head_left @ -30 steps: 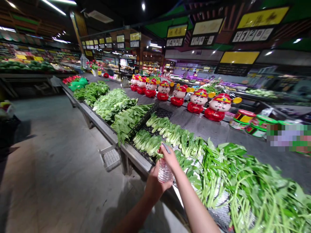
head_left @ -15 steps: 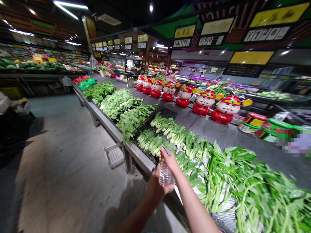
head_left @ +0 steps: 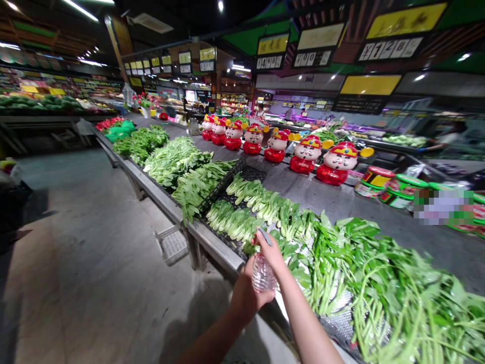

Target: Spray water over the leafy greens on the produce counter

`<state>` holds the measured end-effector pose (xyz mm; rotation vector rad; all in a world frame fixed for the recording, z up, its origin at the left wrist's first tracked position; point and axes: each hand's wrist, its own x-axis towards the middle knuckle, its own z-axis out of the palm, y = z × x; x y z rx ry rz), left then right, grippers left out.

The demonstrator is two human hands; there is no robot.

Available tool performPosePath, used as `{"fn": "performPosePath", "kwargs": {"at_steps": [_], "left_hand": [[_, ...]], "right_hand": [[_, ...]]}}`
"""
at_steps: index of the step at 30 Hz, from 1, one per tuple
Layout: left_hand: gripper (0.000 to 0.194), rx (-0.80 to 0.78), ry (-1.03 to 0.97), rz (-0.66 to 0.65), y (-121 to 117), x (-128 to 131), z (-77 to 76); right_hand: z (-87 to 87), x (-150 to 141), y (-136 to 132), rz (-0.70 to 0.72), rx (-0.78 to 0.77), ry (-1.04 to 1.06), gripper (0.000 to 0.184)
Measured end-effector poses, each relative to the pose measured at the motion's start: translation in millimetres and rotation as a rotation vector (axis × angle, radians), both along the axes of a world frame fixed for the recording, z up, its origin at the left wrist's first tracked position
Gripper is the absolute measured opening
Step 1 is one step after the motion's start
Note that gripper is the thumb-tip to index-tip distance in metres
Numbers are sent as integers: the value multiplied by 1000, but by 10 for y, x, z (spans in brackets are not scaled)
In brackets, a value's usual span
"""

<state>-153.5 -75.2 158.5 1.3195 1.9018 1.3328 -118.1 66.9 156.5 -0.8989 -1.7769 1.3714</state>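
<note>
A clear ridged plastic bottle (head_left: 263, 274) is in front of me, above the front edge of the vegetable stand. My left hand (head_left: 244, 290) is wrapped round its lower body from the left. At its top my right hand (head_left: 270, 253) is closed, with a narrow grey piece (head_left: 264, 236) showing at the fingers; the bottle's neck is hidden behind them. Just beyond my hands lie rows of small bok choy (head_left: 233, 221) on a black mesh surface. Long-stemmed leafy greens (head_left: 379, 273) spread out to the right of my right forearm.
The stand's metal edge (head_left: 178, 215) runs away to the left, beside the concrete floor. A white basket (head_left: 172, 245) sits low under it. Several red-capped figurine jars (head_left: 336, 164) and stacked tubs (head_left: 374, 181) line the back. Price signs (head_left: 391, 49) hang overhead. A person stands far right.
The view has turned a little to the right, so the stand and jars sit further left. Both hands keep hold of the bottle. A person has come into view at far right.
</note>
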Motion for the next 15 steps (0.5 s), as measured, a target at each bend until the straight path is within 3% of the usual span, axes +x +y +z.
{"fn": "performPosePath", "kwargs": {"at_steps": [4,10,15], "left_hand": [[72,30,-84,-116,-37,104,16],[70,-44,-82,-113,-99,273,-165],[72,-28,-153,-104,-104,393,-279]], "right_hand": [[-120,143,-10,-13,17,-26,46],[-193,333,-120,-20,-123,-47,44],[-144,479,-179,-26,-122,-52,42]]}}
